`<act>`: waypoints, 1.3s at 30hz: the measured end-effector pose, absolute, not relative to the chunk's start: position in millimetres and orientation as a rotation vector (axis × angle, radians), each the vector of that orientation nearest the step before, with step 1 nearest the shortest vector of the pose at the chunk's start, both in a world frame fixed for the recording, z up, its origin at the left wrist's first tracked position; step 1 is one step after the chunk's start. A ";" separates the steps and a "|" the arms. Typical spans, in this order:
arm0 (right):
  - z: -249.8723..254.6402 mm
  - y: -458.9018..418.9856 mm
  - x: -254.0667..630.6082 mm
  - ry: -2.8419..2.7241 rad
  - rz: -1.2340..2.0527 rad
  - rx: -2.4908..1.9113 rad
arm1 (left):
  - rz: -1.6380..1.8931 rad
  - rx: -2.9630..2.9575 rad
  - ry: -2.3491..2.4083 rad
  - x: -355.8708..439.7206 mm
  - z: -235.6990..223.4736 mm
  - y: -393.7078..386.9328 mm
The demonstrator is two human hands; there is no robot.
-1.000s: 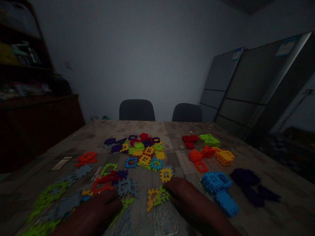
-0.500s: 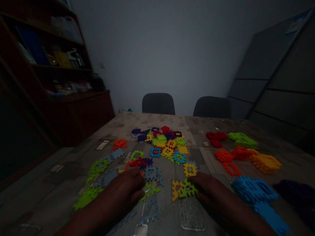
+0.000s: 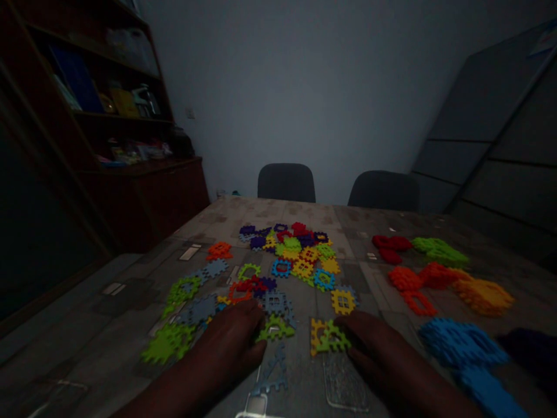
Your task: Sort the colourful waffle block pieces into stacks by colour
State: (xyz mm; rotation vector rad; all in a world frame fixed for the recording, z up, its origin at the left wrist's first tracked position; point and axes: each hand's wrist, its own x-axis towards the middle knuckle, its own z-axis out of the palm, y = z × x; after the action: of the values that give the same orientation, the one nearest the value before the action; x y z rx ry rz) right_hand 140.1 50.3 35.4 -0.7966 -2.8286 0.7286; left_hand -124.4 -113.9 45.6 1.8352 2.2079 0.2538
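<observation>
Both my hands lie on a patterned table (image 3: 304, 212) strewn with flat, toothed plastic puzzle tiles in many colours. My left hand (image 3: 232, 339) rests palm down, fingers stretched forward, next to a green tile (image 3: 274, 330) and a grey tile (image 3: 275, 303). My right hand (image 3: 374, 342) lies flat too, its fingertips touching a green tile (image 3: 333, 338) that overlaps a yellow tile (image 3: 315, 337). A loose heap of mixed tiles (image 3: 296, 252) sits in the middle of the table. The room is dim.
Sorted piles lie at the right: red (image 3: 389, 247), green (image 3: 439, 251), orange (image 3: 413, 281), yellow (image 3: 483, 293), blue (image 3: 461, 348). Two dark chairs (image 3: 287, 181) stand at the far edge. A dark shelf cabinet (image 3: 122, 145) is on the left, grey cabinets (image 3: 491, 128) on the right.
The view has swung left, bringing in the shelf and cutting off the right-hand cabinets. My left hand has slid forward toward the grey and green tiles. My right hand stays by the green tile.
</observation>
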 end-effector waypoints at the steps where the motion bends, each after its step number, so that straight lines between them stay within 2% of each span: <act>1: 36.8 51.5 141.4 -2.812 0.723 -0.816 | 0.290 1.855 2.200 -122.0 46.4 -114.8; 5: 40.1 56.9 148.8 -2.733 0.724 -0.855 | 0.352 1.940 2.087 -102.7 39.5 -120.2; 12: 52.2 41.9 149.2 -2.739 0.821 -0.899 | 0.150 2.122 1.898 -76.8 15.0 -122.5; 15: 55.0 28.2 140.6 -2.796 0.884 -0.837 | 0.376 2.075 1.926 -93.6 31.0 -123.0; 20: 43.1 10.5 118.1 -3.053 0.930 -0.689 | 1.008 2.142 2.082 -140.6 66.7 -120.5; 24: 32.9 6.3 109.9 -3.171 0.820 -0.703 | 1.200 2.187 2.187 -164.6 77.5 -120.1; 29: 23.1 3.8 113.3 -3.131 0.723 -0.666 | 1.196 2.118 2.340 -197.5 95.6 -131.1; 33: 6.1 1.2 115.2 -3.072 0.542 -0.618 | 1.208 1.826 2.349 -230.7 114.4 -149.1; 39: -14.1 3.0 116.2 -2.995 0.451 -0.453 | 0.843 1.564 2.144 -254.1 97.3 -183.6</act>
State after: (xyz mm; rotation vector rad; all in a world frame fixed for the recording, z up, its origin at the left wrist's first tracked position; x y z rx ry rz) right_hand 116.2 3.0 -14.1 -0.4527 -2.9949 0.4510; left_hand -254.1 -183.6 97.3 1.5645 2.1443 0.8427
